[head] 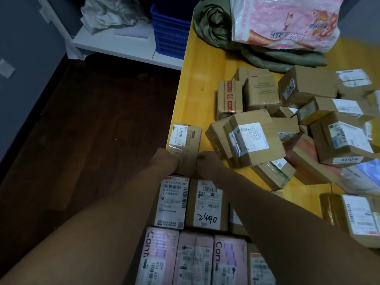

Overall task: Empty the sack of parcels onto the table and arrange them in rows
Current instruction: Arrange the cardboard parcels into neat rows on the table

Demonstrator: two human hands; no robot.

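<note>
Both hands are on a small cardboard box point(186, 145) at the left edge of the yellow wooden tabletop point(197, 93), just beyond the rows already laid. The left hand point(164, 162) presses against its left side with the fingers hidden, so I cannot tell how they are curled. The right hand point(207, 164) has its thumb on the right side, and its fingers seem tucked round the near corner. The box looks light and stiff, square-edged, with a paper label and glossy tape that may be slick, so squeezing the two side faces seems the safest hold. Nearer, brown boxes point(174, 202) and pink ones point(195, 258) lie flat, edge to edge. A loose pile point(257, 138) of taped cartons sits tumbled to the right, and the woven plastic sack point(283, 23) slumps on a green cloth point(222, 38) at the far end
</note>
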